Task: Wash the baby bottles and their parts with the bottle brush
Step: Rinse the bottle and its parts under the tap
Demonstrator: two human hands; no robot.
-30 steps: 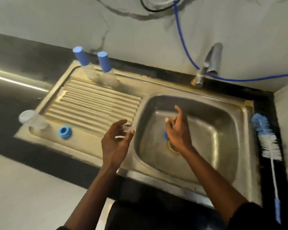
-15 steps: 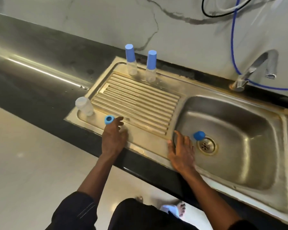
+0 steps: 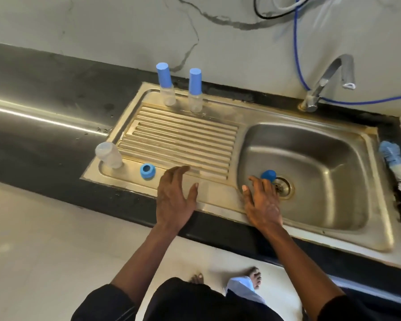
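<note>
A blue cap [image 3: 268,175] lies in the sink basin [image 3: 333,158] beside the drain [image 3: 284,188], at the straight fingertips of the right hand [image 3: 263,202]. The left hand [image 3: 174,200], fingers spread, holds nothing over the front edge of the drainboard [image 3: 183,140]. Two capped bottles [image 3: 167,93] stand at its back edge, and the bottle brush [image 3: 396,161] lies beyond the sink's right edge.

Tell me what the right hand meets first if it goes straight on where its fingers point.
Probably the blue cap beside the drain in the sink basin; the right hand points at it, though depth is unclear.
</note>
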